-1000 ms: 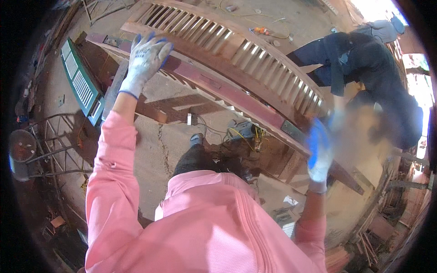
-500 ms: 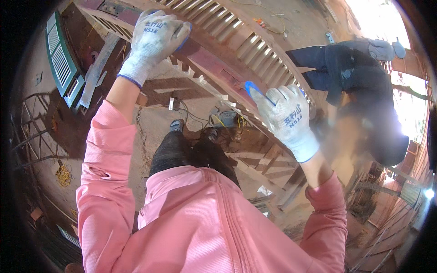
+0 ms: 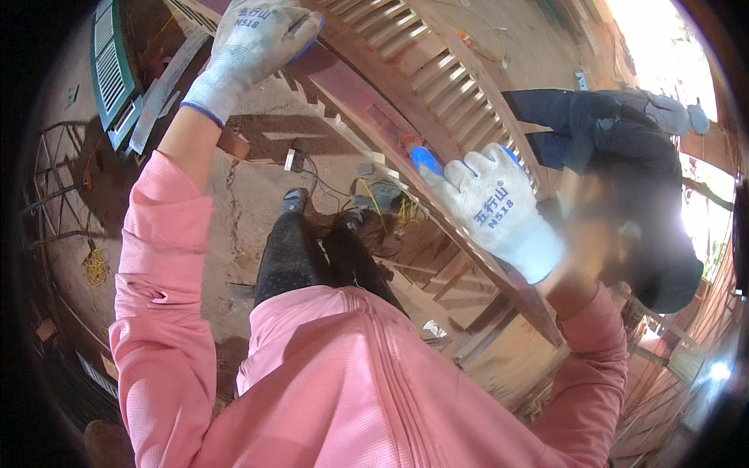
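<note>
A long reddish-brown louvered wooden shutter slants across the upper part of the view, from the top left down to the right, with rows of pale slats. My left hand, in a white glove with blue edging, is closed over its rail near the top left. Further down the same rail, my right hand wears a matching glove. Its fingers curl over the wood, and its blue-coated thumb lies along the near side. The undersides of both grips are hidden.
At right a person in dark clothes bends close beside the shutter's far side. A green louvered shutter and grey boards lie at left. Cables and a power tool are on the floor by my feet. A metal frame stands far left.
My left hand has shifted up and left in the view, my right hand slightly down. The shutter's lower right end shows more plainly below my right wrist. Both grips stay on the wood.
</note>
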Available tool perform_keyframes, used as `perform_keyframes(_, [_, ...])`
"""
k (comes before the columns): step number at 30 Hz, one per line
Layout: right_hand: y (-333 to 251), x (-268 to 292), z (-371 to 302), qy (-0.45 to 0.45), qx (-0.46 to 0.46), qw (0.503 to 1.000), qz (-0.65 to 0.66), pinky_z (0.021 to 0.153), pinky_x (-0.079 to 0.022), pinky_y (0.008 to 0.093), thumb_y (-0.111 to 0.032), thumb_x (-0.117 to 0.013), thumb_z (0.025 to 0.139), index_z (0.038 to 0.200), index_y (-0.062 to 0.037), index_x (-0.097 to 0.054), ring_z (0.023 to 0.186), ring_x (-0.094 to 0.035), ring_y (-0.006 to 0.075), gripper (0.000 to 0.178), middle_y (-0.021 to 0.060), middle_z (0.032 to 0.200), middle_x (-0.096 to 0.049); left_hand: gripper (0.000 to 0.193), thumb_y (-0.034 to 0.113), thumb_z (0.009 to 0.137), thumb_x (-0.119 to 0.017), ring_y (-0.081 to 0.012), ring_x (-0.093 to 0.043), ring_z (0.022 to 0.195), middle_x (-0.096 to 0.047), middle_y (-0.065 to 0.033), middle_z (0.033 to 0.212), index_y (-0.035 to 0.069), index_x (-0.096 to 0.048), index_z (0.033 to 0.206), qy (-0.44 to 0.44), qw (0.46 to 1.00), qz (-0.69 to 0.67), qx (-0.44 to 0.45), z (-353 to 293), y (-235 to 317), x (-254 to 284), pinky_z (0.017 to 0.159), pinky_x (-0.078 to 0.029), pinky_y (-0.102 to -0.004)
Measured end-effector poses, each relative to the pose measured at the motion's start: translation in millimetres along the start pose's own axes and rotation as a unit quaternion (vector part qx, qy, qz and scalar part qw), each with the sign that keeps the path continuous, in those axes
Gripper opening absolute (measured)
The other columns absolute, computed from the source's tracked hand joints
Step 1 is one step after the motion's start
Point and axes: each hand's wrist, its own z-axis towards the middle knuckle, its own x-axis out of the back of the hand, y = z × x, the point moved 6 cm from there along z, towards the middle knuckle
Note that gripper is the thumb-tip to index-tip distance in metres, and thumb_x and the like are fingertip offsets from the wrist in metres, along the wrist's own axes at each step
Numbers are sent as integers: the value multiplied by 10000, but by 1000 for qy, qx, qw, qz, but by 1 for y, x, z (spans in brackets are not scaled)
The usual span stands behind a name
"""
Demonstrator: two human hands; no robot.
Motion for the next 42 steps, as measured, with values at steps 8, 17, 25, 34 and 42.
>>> perform_keyframes(8, [25,24,-6,77,-86,979,166,681,-467,416,-118,-685,847,1206,-117,-697,711,-622,254,360,40,770,-604,207,245,845,-680,-272,-651,823,-662,-37,709,143,-712,667,20,1000,-15,-11,0,2,6,863,-479,-439])
perform_keyframes(17, [13,18,0,68,-119,971,196,670,-509,401,-123,-689,841,1193,-95,-703,714,-670,285,353,82,776,-657,213,253,850,-679,-275,-650,810,-667,-38,712,141,-719,673,11,1000,-11,-10,-1,1,2,866,-479,-441])
perform_keyframes(25, [4,16,20,29,-93,993,66,703,-503,385,-179,-652,865,1282,-74,-654,742,-663,239,430,59,833,-655,218,261,856,-673,-269,-652,831,-674,-33,727,142,-724,681,4,1000,-3,-7,-2,1,1,877,-477,-440])
perform_keyframes(34, [-11,10,15,-106,-7,994,-10,760,-473,379,-189,-581,906,1377,-36,-578,841,-650,206,495,52,887,-642,242,301,864,-659,-263,-653,848,-682,-35,735,148,-735,692,-17,1000,6,14,-3,-4,-1,898,-470,-447])
perform_keyframes(42, [18,28,9,18,-81,988,131,717,-482,385,-146,-636,860,1278,-98,-646,776,-657,212,421,35,815,-629,262,312,870,-649,-270,-647,835,-684,-41,733,151,-732,680,-19,1000,-4,10,0,-1,3,909,-466,-448])
